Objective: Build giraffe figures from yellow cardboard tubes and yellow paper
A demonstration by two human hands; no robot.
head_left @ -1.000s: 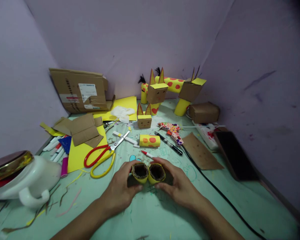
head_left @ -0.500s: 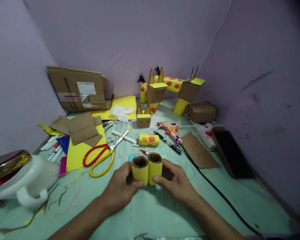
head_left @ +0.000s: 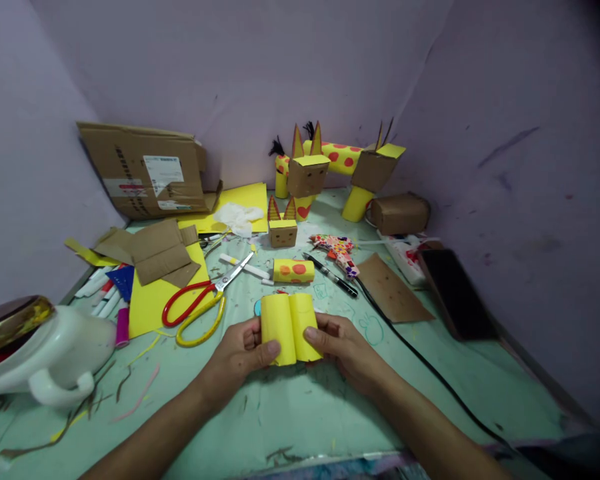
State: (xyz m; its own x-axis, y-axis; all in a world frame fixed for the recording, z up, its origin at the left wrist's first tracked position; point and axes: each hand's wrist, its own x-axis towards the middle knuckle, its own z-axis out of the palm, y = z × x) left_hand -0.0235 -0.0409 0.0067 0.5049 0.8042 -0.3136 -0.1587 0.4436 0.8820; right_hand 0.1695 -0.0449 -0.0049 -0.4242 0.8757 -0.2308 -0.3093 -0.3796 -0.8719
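Two yellow paper-covered cardboard tubes stand side by side and touch each other above the near part of the table. My left hand grips the left yellow tube, thumb across its front. Around the right yellow tube my right hand is closed, its thumb pressed on the front. The tubes' long sides face me and their open ends are out of sight. Just beyond them lies a short yellow tube with orange spots. Behind that sits a small cardboard head with pointed ears.
Scissors lie open at left, near a white mug. A patterned glue gun trails a black cord across the right side. Beyond are a pen, a phone, a flattened carton and spotted giraffe-like figures.
Both hands have tipped the pair of tubes: their open top ends faced me before, and now their yellow sides do. The view has shifted slightly.
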